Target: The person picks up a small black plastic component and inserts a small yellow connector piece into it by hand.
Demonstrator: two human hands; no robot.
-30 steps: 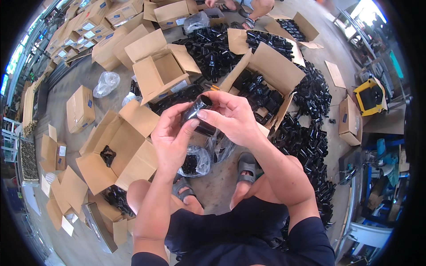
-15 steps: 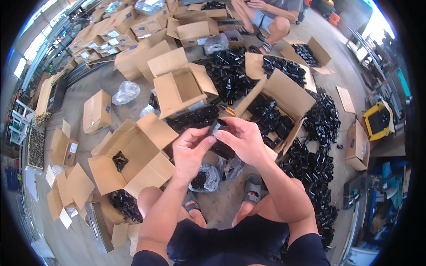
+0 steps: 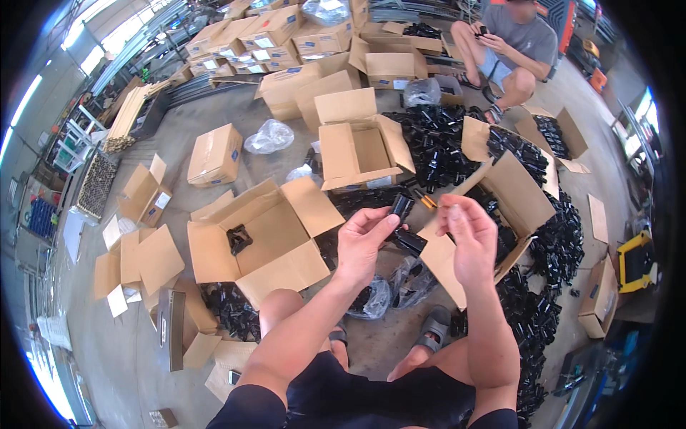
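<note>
At the bottom of the frame the person sits with knees spread over the concrete floor (image 3: 128,343), sandalled feet beside a clear plastic bag (image 3: 389,289) of dark parts. Just above centre, the left hand (image 3: 361,239) pinches a small black part (image 3: 400,209) between thumb and fingertips, closed on it and holding it up in the air. The right hand (image 3: 468,239) is raised just beside it, apart from the part, fingers loosely spread and holding nothing that can be seen.

The grip looks light and sits on the part's lower end only; a slip could drop it into the black parts (image 3: 429,150) heaped below and ahead, where it would be hard to tell from the rest. To the left of the hands lies an open cardboard box (image 3: 275,236) with a single dark piece (image 3: 238,238) inside; a careless toss could miss it and land on the flaps.

Higher up stands another open box (image 3: 361,154), then stacked cartons (image 3: 286,36) along the top edge. At upper right a second person (image 3: 511,46) sits handling something small, well apart
</note>
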